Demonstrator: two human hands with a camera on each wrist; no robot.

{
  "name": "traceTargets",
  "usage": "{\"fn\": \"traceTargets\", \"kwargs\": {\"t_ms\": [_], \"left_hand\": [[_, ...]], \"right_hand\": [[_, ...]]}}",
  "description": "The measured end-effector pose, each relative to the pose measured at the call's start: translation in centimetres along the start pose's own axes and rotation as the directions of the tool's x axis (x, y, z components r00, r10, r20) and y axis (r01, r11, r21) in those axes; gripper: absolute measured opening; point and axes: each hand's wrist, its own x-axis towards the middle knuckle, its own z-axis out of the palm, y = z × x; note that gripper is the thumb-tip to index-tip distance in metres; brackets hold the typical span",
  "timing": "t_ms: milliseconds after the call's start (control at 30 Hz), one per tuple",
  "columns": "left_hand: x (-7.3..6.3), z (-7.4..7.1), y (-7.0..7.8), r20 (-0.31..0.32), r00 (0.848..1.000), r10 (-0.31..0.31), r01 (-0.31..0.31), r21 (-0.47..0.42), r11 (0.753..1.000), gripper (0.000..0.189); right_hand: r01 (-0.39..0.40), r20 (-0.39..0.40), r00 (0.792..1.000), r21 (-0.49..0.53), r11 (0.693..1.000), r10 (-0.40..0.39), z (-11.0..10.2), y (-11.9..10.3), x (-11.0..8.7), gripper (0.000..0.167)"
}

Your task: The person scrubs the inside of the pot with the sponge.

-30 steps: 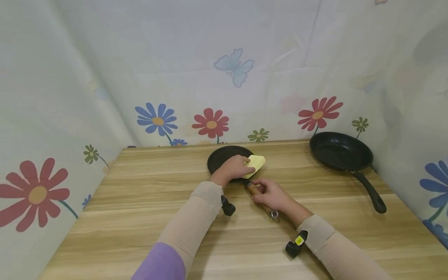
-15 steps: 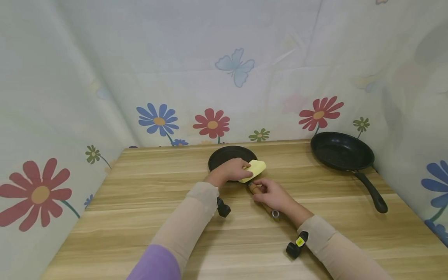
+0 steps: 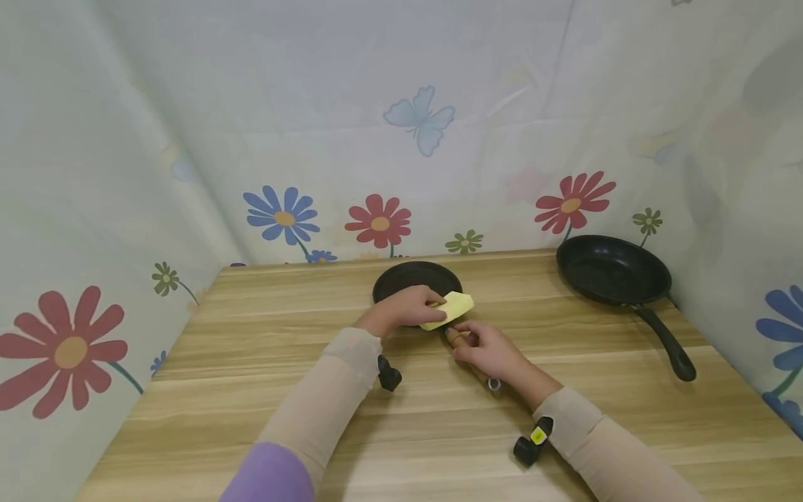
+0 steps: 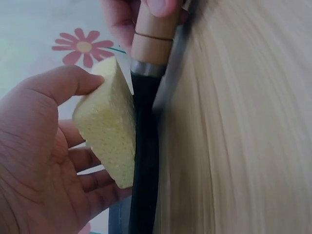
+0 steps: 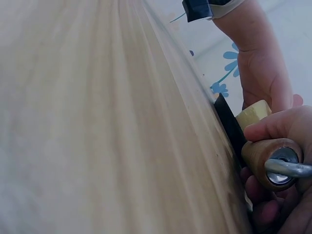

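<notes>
A small black frying pan (image 3: 395,279) lies on the table toward its back edge. Its wooden handle (image 4: 155,36), tipped with a metal ring (image 5: 290,168), slants toward me on the right. My right hand (image 3: 489,348) grips this handle. A pale yellow sponge (image 3: 453,307) is pinched between thumb and fingers of my left hand (image 3: 410,307). In the left wrist view the sponge (image 4: 109,124) presses against the near rim of the pan (image 4: 145,161), close to where the handle joins. The left hand and forearm cover part of the pan's inside.
A larger black frying pan (image 3: 611,272) rests at the table's back right, its black handle (image 3: 668,345) pointing toward the front right. The wood-grain table (image 3: 263,369) ends at a flower-printed cloth wall (image 3: 314,125) behind and on both sides.
My left hand has moved the sponge along the pan's near right side, toward me and slightly left. The right hand and the small pan have stayed in place.
</notes>
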Motion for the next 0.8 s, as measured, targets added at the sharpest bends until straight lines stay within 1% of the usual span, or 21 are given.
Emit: {"fn": "traceTargets", "kwargs": {"t_ms": [133,300,500,800], "left_hand": [[-0.5,-0.2,-0.2,0.01,1.0,0.001,-0.002,0.031,1.0,0.053],[-0.7,-0.2,-0.7,0.026,1.0,0.002,-0.004,0.07,0.998,0.054],[-1.3,-0.5,-1.2,0.037,0.999,0.032,-0.035,0.084,0.996,0.052],[-1.9,-0.8,-2.3,0.019,0.997,0.075,-0.076,0.122,0.99,0.052]], "right_hand": [[-0.003,0.002,1.0,-0.005,1.0,0.003,0.0,0.0,0.0,0.051],[-0.006,-0.005,1.0,-0.014,1.0,0.006,0.0,0.0,0.1,0.052],[0.01,-0.016,1.0,-0.018,1.0,-0.01,0.2,0.0,0.1,0.05],[0.008,-0.033,0.999,-0.013,1.0,-0.008,0.2,0.0,0.0,0.048]]}}
